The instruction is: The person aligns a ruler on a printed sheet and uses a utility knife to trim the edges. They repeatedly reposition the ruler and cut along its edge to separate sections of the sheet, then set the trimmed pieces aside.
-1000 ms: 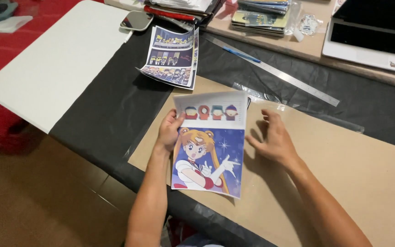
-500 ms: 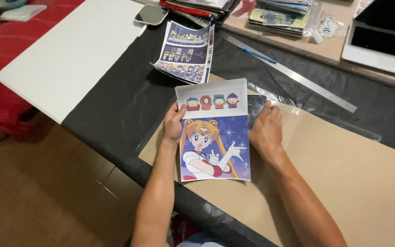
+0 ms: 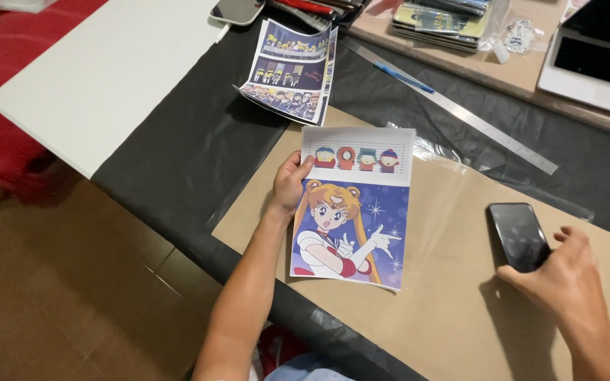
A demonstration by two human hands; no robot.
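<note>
**Print held at its edge, phone under the other hand**

The left hand pinches the cartoon print by its left edge, fingers closed on the paper, the sheet lying over the brown board on the black-covered surface. A light, flat hold there should keep the print uncreased. Farther right, the right hand rests loosely curled fingers on the dark phone, which lies flat on the board.

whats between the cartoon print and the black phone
In the head view, only bare brown cardboard sheet lies between the cartoon print and the black phone.
</note>
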